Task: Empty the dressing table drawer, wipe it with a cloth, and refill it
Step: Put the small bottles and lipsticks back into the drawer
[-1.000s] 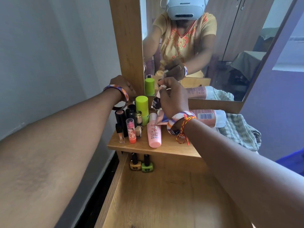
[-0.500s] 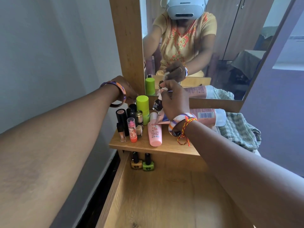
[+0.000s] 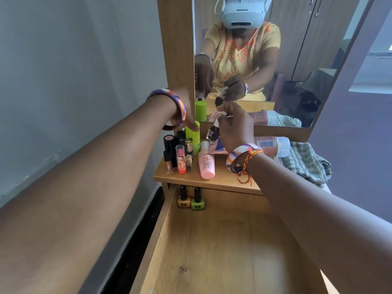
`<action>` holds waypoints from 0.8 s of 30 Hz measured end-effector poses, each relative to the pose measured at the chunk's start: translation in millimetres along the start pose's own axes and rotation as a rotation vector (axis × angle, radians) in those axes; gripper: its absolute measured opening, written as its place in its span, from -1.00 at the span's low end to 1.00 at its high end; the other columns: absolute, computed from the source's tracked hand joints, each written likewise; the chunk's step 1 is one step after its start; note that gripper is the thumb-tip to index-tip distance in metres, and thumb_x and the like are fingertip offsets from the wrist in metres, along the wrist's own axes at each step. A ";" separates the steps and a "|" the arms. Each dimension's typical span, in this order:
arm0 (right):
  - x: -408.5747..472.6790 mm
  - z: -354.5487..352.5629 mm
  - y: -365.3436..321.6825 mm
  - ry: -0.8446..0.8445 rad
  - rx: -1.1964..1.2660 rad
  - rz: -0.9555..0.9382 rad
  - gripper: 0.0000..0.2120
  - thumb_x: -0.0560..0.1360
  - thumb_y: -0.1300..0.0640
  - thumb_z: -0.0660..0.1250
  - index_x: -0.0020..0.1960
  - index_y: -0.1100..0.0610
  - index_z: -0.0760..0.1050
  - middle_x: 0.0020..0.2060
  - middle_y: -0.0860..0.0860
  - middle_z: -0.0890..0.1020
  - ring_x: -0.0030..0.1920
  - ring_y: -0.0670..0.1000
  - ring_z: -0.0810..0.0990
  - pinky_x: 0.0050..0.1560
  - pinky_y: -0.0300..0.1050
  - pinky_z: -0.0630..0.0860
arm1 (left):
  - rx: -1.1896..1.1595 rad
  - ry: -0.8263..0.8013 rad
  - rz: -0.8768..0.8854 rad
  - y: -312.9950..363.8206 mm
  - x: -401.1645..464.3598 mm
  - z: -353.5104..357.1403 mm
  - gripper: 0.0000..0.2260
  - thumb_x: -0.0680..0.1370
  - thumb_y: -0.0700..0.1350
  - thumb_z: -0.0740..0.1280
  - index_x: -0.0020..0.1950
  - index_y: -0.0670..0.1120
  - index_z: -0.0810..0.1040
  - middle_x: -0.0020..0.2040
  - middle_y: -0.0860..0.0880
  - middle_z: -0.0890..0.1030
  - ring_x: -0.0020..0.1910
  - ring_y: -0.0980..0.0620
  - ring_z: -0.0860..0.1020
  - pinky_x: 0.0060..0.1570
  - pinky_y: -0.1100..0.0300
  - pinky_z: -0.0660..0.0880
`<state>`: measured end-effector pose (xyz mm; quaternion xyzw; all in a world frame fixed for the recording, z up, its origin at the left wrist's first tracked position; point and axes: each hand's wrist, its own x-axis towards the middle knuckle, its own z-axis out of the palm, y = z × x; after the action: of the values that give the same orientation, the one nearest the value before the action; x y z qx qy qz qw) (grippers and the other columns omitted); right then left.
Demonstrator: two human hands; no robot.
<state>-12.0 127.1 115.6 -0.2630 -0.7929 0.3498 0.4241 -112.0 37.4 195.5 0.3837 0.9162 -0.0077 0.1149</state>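
Drawer (image 3: 222,251) open, holding two nail polish bottles (image 3: 191,201) at its back left corner. Right hand (image 3: 235,126) grips a dark bottle (image 3: 212,132) above the tabletop (image 3: 224,179). Left hand (image 3: 182,109) touches the green tube (image 3: 193,134); grip indeterminate.

A plain grey wall (image 3: 70,66) fills the left side, lit by soft daylight. Along its foot runs a dark strip of floor (image 3: 135,247). A mirror (image 3: 297,60) in a light wooden frame (image 3: 176,43) stands in the middle. In the mirror one sees brown wardrobe doors (image 3: 307,28) and a dim corner of the room. At the right is a bluish-purple wall (image 3: 360,145) with a pale ledge (image 3: 371,88).
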 end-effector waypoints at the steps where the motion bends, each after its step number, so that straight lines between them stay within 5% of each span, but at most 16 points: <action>1: -1.5 -1.5 -0.5 0.001 -0.005 -0.002 -0.80 0.53 0.27 0.21 0.11 0.20 0.53 0.01 0.12 0.63 0.02 0.08 0.55 0.00 -0.13 0.44 | 0.069 -0.023 -0.004 3.6 -1.8 2.9 -0.63 0.42 0.18 0.37 -0.20 -0.14 0.51 -0.17 -0.14 0.58 -0.16 -0.13 0.56 -0.14 0.12 0.49; 5: -6.4 -7.6 0.0 0.016 -0.004 -0.001 -0.81 0.53 0.26 0.22 0.10 0.19 0.54 0.00 0.11 0.63 0.00 0.07 0.56 0.00 -0.11 0.47 | 0.350 0.016 0.013 19.7 -20.0 10.6 -0.68 0.48 0.12 0.35 -0.06 -0.15 0.54 -0.23 -0.07 0.48 -0.11 -0.13 0.51 0.07 0.04 0.51; 7: -8.3 -9.1 1.1 0.018 0.007 0.012 -0.81 0.53 0.27 0.22 0.10 0.18 0.54 -0.01 0.11 0.63 -0.02 0.09 0.57 0.01 -0.08 0.51 | 0.417 -0.035 -0.017 24.5 -24.3 12.3 -0.81 0.54 -0.02 0.30 -0.02 -0.15 0.50 -0.10 -0.08 0.47 0.01 -0.12 0.50 0.15 0.05 0.46; 10: -10.1 -10.5 2.1 0.018 0.021 0.025 -0.81 0.53 0.27 0.21 0.09 0.18 0.54 -0.02 0.13 0.63 -0.02 0.11 0.59 0.02 0.01 0.56 | 0.459 -0.028 -0.001 22.9 -21.6 16.1 -0.72 0.59 -0.07 0.23 0.23 -0.19 0.49 0.03 -0.09 0.48 0.04 -0.09 0.49 0.03 0.13 0.45; 15: -11.7 -11.2 3.8 0.026 0.021 0.022 -0.82 0.54 0.27 0.19 0.07 0.19 0.54 -0.04 0.13 0.62 -0.04 0.11 0.58 0.00 0.00 0.55 | 0.460 0.060 0.045 19.0 -14.1 23.2 -0.72 0.54 -0.07 0.30 0.17 -0.20 0.51 -0.08 -0.10 0.47 -0.12 -0.09 0.46 0.05 0.14 0.51; 21: -15.2 -11.7 6.3 0.028 0.043 0.028 -0.82 0.54 0.27 0.19 0.07 0.20 0.54 -0.05 0.14 0.64 -0.04 0.12 0.59 0.00 0.03 0.56 | 0.298 0.074 0.034 18.1 -9.9 21.3 -0.72 0.51 -0.01 0.32 0.07 -0.20 0.52 0.09 -0.22 0.56 0.13 -0.19 0.55 0.14 0.02 0.50; 24: -15.7 -12.5 6.7 0.028 0.041 0.042 -0.81 0.55 0.26 0.19 0.09 0.18 0.53 -0.02 0.11 0.63 -0.06 0.07 0.57 -0.10 -0.15 0.49 | 0.190 0.089 0.011 15.4 -11.7 12.1 -0.71 0.44 0.02 0.38 -0.04 -0.21 0.55 -0.05 -0.20 0.58 0.06 -0.22 0.59 0.07 -0.02 0.56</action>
<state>7.4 124.2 107.6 -0.2756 -0.7737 0.3711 0.4333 -90.7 38.8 187.3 0.3980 0.9134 -0.0768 0.0373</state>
